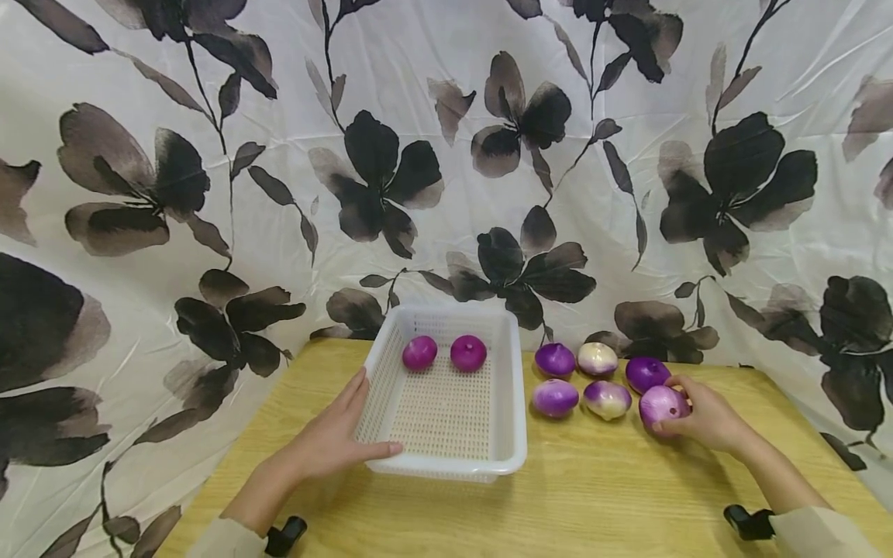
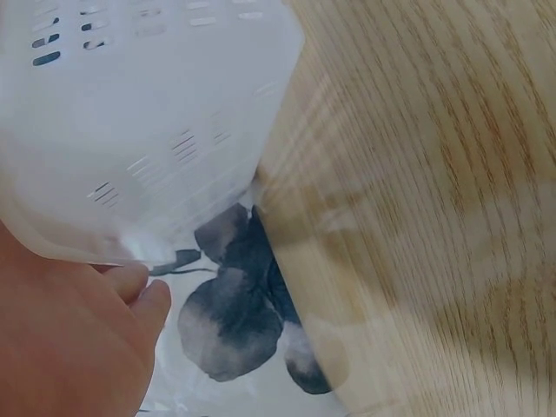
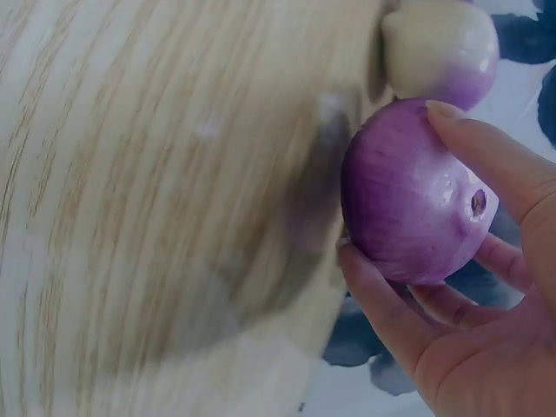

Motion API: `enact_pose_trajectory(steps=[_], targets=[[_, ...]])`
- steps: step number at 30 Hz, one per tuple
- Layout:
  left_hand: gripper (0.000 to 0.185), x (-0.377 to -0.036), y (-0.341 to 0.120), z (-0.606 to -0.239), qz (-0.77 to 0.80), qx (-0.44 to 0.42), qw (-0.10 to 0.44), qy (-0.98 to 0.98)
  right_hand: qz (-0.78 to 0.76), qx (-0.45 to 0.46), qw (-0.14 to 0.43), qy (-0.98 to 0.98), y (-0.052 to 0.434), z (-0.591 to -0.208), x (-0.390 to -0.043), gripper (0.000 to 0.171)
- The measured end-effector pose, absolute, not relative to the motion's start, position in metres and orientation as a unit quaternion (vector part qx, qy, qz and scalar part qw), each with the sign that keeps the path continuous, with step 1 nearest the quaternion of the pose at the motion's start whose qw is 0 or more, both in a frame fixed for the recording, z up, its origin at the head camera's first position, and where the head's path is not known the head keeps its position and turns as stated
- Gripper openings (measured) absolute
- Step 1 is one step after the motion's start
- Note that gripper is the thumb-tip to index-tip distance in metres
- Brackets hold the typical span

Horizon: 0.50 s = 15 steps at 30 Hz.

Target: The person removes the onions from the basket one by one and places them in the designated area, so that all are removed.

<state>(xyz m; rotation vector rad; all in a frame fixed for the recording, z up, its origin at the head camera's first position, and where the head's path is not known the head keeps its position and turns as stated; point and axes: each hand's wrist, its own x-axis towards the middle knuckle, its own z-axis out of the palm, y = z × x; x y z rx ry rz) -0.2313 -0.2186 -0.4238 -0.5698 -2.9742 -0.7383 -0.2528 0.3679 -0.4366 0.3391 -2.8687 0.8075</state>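
The right hand (image 1: 705,418) curls its fingers around a pale purple onion (image 1: 661,404) at the right side of the wooden worktop (image 1: 593,496). The onion sits low, just beside five more onions (image 1: 579,380) in two rows. The left hand (image 1: 335,438) lies flat with straight fingers against the left wall of the white basket (image 1: 505,434). Two purple onions (image 1: 446,353) rest inside the basket at the far end.
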Motion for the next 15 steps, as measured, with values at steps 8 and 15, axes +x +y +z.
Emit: enact_pose_trajectory(steps=[8,15], targets=[[0.135,-0.2325,-0.2202,-0.4234,-0.241,-0.181,0.009,-0.954,0.27,0.117,0.04,-0.955,0.3698,-0.4403,-0.2582,0.069],[0.134,-0.2331,-0.2207,-0.4244,-0.245,-0.183,0.015,-0.952,0.285,0.116,0.01,-0.951,0.3685,-0.4409,-0.2583,0.073]])
